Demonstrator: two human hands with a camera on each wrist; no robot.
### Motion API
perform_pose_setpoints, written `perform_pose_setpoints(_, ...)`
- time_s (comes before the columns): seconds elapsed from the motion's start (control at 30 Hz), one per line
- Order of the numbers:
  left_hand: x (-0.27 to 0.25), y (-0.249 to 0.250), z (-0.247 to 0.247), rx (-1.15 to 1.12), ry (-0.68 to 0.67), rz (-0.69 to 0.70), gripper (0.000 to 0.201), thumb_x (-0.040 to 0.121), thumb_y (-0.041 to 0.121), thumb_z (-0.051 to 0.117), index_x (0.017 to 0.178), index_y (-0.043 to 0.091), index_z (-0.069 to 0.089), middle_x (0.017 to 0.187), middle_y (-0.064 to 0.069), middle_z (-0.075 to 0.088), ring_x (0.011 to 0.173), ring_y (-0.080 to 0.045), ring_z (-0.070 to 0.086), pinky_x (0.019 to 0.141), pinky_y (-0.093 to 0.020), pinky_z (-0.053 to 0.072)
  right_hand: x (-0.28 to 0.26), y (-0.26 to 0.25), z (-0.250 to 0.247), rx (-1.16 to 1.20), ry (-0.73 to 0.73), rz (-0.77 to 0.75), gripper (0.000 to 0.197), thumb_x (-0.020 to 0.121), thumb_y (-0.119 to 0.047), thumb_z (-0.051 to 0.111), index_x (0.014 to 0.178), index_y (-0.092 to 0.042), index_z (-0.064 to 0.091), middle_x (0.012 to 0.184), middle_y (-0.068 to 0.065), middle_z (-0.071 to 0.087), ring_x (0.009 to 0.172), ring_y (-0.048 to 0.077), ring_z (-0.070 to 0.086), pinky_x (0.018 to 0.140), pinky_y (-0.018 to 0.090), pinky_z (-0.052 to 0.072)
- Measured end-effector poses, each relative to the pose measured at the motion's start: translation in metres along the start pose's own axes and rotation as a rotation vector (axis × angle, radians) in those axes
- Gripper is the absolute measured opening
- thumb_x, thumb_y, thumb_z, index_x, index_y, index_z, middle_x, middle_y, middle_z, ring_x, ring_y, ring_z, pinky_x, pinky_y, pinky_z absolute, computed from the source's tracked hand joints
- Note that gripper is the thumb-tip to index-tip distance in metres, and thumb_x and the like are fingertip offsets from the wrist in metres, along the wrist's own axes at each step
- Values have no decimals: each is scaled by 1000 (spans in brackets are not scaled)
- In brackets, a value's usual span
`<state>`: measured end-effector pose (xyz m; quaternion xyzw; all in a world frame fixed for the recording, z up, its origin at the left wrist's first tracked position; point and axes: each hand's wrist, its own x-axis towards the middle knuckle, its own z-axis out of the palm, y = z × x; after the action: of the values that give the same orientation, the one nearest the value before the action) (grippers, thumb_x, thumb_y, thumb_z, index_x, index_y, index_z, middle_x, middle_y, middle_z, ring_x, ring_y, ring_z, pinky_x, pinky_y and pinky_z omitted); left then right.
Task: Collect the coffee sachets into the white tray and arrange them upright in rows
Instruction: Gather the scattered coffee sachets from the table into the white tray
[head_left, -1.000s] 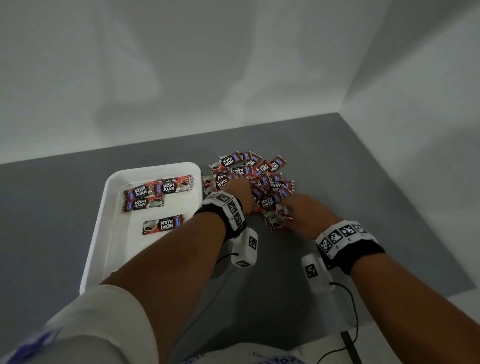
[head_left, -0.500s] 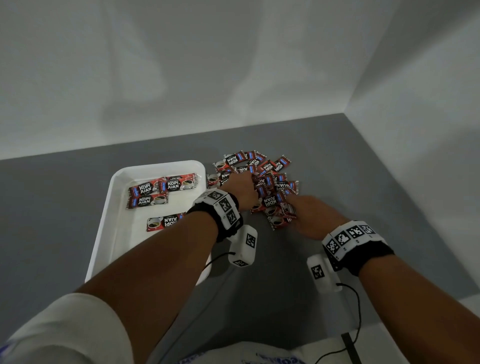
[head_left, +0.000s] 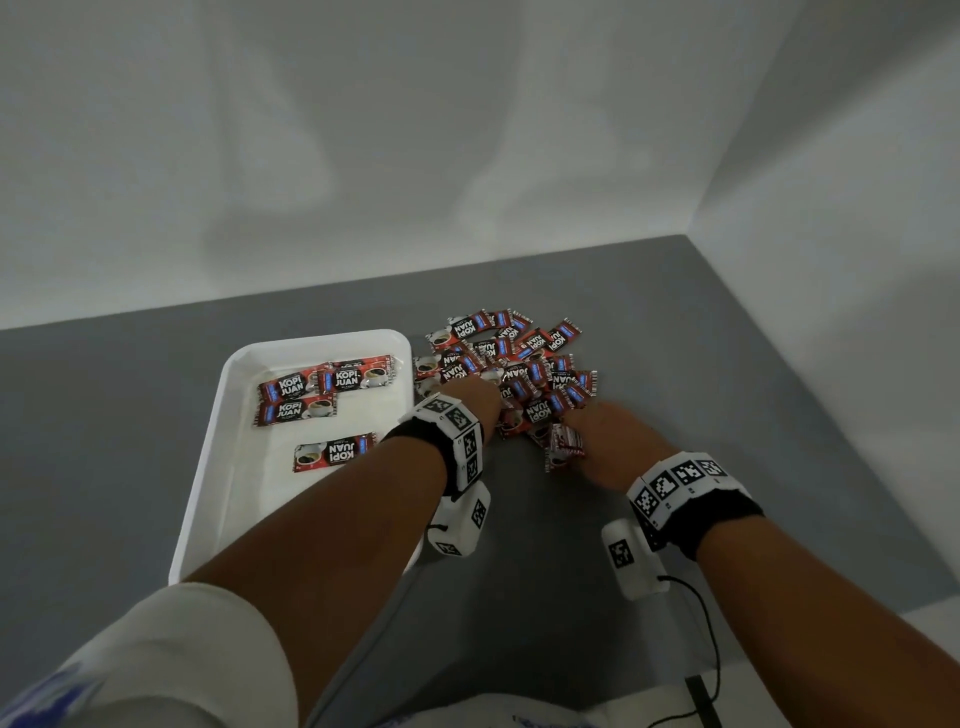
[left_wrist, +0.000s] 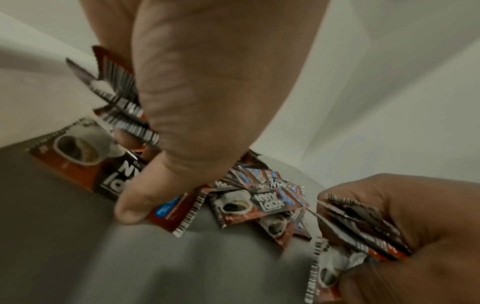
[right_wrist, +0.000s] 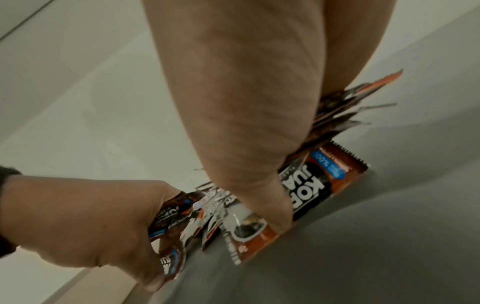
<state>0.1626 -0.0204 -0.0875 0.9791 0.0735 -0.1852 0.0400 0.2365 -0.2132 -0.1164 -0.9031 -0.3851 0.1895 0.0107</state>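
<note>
Sachets bunched tighter; both hands (head_left: 480, 395) (head_left: 605, 441) clutch sachets (head_left: 563, 441).

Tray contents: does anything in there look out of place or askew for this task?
Yes. The four sachets in the tray lie flat, not upright, and the near one is turned the opposite way, apart from the others. The rest remain in the pile on the table.

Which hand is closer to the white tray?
Left. The left hand grips sachets just past the white tray's right edge; the right hand grips sachets farther right, beyond the pile.
</note>
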Motion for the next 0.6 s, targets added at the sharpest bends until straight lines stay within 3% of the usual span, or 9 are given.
perform_pose_setpoints(0.13, 1, -1, -2, -44, 21, 15, 25, 101, 18, 56, 122, 5, 61, 117, -12, 68, 107, -28, 68, 75, -29, 45, -4, 1, 1, 133, 35, -16, 25, 91, -32, 66, 113, -22, 61, 106, 1, 67, 97, 22, 66, 84, 34, 54)
perform_pose_setpoints(0.2, 1, 1, -8, -106, -24, 14, 19, 98, 16, 59, 112, 4, 64, 104, -9, 67, 100, -26, 68, 71, -29, 47, -8, 0, -6, 278, 67, -9, 17, 93, -26, 65, 107, -21, 59, 101, 0, 67, 93, 22, 65, 81, 34, 52)
perform_pose_setpoints(0.33, -15, -2, -31, -386, 54, 75, 16, 95, 20, 57, 90, 6, 62, 77, -2, 61, 74, -20, 62, 58, -23, 41, -13, -13, -24, 517, 142, 10, 18, 95, -21, 63, 112, -18, 56, 101, 0, 68, 93, 22, 65, 81, 39, 52)
perform_pose_setpoints(0.43, -45, -21, -53, -589, 142, 77, 4, 96, 20, 56, 98, 22, 53, 75, 12, 57, 67, -6, 56, 55, -15, 36, -18, -38, -40, 685, 175, -22, 25, 86, -39, 75, 107, -28, 66, 98, -10, 72, 92, 8, 67, 81, 29, 52)
perform_pose_setpoints(0.5, -67, -44, -62, -577, 187, 70, 19, 94, 25, 63, 103, 28, 46, 82, 14, 56, 71, -5, 55, 58, -15, 36, -22, -64, -51, 760, 172, -47, 30, 79, -34, 82, 104, -27, 68, 95, -10, 73, 89, 5, 68, 80, 27, 51)
perform_pose_setpoints(0.6, -101, -86, -57, -354, 145, -5, 23, 89, 29, 71, 87, 25, 48, 82, 8, 54, 76, -14, 54, 65, -24, 40, -23, -109, -64, 755, 100, -89, 26, 81, -24, 78, 104, -26, 66, 92, -7, 70, 82, 5, 64, 71, 27, 47)
